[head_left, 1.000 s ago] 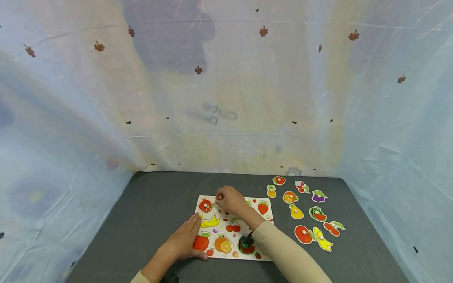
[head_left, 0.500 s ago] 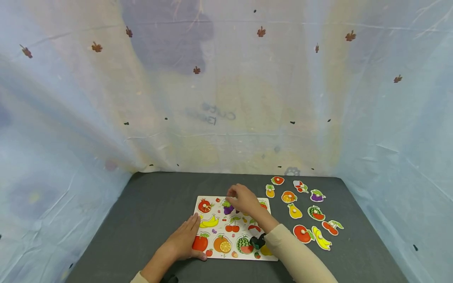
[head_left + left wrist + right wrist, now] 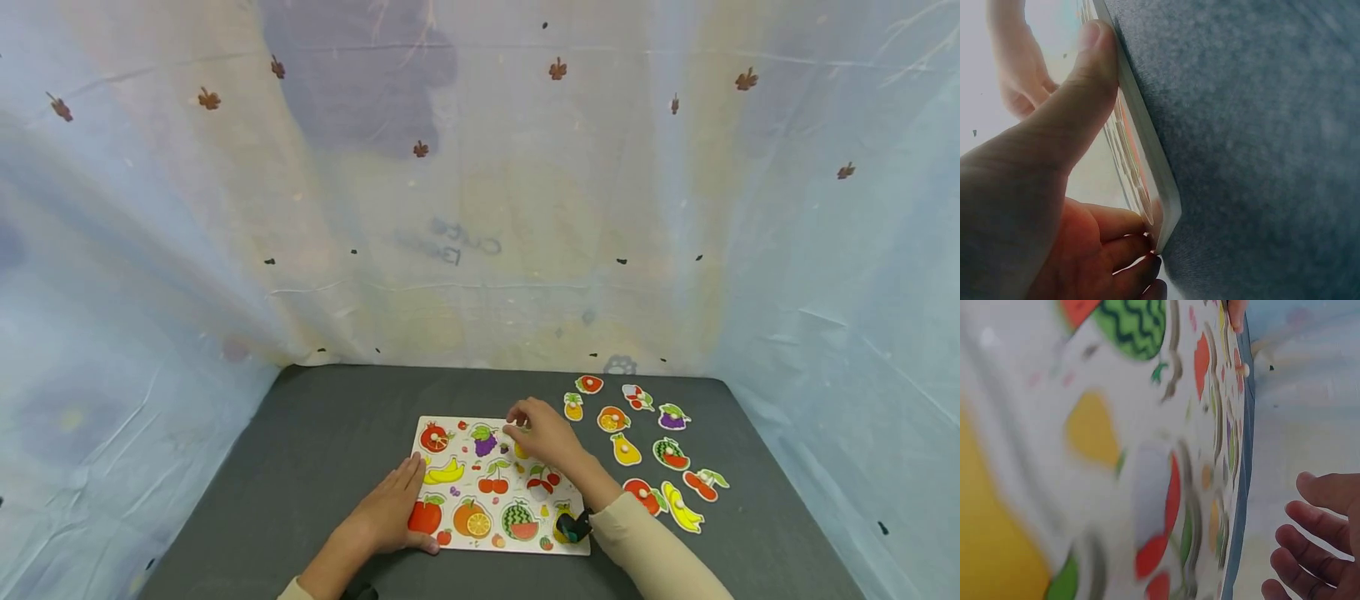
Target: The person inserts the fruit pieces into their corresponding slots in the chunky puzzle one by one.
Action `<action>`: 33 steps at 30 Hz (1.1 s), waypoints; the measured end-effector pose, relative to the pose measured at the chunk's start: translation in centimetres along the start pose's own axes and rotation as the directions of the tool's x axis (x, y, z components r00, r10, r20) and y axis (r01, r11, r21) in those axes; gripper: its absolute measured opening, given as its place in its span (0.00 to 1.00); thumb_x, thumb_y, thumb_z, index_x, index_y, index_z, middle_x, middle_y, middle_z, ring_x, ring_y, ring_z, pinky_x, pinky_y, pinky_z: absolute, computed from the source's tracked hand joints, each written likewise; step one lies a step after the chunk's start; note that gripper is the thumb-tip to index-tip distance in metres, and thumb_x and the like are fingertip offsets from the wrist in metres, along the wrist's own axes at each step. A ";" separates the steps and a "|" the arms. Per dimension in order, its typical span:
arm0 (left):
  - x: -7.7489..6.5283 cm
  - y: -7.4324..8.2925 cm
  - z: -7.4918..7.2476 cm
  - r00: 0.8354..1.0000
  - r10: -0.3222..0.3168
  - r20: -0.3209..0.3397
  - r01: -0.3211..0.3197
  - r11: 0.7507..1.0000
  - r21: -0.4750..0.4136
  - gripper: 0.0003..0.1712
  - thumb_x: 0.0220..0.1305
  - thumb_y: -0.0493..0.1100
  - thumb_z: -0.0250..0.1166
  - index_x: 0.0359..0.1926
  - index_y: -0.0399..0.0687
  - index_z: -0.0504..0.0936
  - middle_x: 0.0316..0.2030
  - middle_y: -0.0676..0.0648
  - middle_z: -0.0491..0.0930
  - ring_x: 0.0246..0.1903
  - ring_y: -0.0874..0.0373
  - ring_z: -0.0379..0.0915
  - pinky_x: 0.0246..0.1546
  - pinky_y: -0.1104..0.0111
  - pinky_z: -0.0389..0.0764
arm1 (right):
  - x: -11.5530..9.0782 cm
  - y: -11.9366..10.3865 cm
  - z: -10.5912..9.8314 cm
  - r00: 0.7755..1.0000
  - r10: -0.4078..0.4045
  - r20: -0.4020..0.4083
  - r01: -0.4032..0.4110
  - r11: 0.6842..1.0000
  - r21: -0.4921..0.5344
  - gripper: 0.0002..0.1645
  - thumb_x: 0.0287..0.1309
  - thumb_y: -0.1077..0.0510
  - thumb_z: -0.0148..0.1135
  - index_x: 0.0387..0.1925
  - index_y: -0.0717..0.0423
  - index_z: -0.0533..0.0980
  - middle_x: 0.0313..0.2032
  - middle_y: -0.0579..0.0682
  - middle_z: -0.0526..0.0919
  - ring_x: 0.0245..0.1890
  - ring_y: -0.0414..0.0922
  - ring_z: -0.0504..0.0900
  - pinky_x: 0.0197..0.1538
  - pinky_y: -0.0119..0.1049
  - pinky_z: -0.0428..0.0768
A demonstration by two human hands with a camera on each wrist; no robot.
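Note:
A white fruit puzzle board (image 3: 471,482) lies on the dark table. My left hand (image 3: 382,504) rests against its left side, fingers stretched along that edge. The left thumb (image 3: 1088,69) presses the near edge in the left wrist view. Over the board's back right part is my right hand (image 3: 547,435), fingers loosely bent, holding nothing. The right wrist view shows those fingers (image 3: 1319,522) apart from each other, above the board. A pomegranate (image 3: 434,437) at the back left corner carries a small pale knob (image 3: 1245,370).
To the right lie several loose knobbed fruit pieces, among them a pear (image 3: 626,449), an eggplant (image 3: 673,417), a watermelon (image 3: 671,454) and bananas (image 3: 682,507). A pale printed curtain (image 3: 487,317) surrounds the table (image 3: 337,417) at its back and sides.
My right hand has moved right across the board from beside the pomegranate, uncovering the grapes and the right-hand cherries. My left hand has stayed in place.

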State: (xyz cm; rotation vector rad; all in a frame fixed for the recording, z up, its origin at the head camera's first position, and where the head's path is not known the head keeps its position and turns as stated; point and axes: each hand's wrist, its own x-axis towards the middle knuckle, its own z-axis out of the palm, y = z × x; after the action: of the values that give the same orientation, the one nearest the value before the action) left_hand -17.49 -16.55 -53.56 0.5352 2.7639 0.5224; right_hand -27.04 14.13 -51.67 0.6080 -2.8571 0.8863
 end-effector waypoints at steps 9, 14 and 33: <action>-0.2 0.1 0.0 1.000 0.009 -0.001 -0.009 1.000 -0.021 0.78 0.44 0.67 0.86 0.81 0.27 0.56 0.82 0.31 0.54 0.82 0.36 0.50 0.81 0.43 0.57 | -1.7 2.8 -2.0 0.995 0.089 -0.047 -0.087 0.996 0.034 0.05 0.69 0.56 0.74 0.41 0.50 0.84 0.35 0.44 0.78 0.33 0.41 0.73 0.37 0.38 0.77; -0.2 0.1 0.0 1.000 0.019 -0.002 -0.019 1.000 -0.018 0.78 0.44 0.68 0.86 0.81 0.27 0.56 0.82 0.31 0.54 0.82 0.35 0.50 0.81 0.42 0.57 | -2.7 4.5 -3.0 0.991 0.117 -0.065 -0.113 0.992 0.062 0.05 0.68 0.58 0.74 0.41 0.52 0.83 0.34 0.45 0.78 0.32 0.42 0.72 0.37 0.38 0.76; -0.2 0.1 -0.1 1.000 0.007 0.005 -0.007 1.000 -0.016 0.78 0.44 0.67 0.86 0.81 0.27 0.56 0.83 0.32 0.53 0.82 0.35 0.50 0.80 0.42 0.57 | -6.2 10.1 -7.6 0.963 0.199 -0.180 -0.199 0.980 0.018 0.07 0.67 0.62 0.73 0.41 0.62 0.83 0.32 0.50 0.80 0.30 0.44 0.75 0.34 0.38 0.75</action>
State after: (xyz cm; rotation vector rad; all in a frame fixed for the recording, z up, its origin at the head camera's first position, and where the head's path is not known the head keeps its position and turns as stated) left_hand -17.30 -16.51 -53.41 0.5416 2.7519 0.5437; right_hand -25.67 28.13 -51.92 0.2273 -2.7864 0.9157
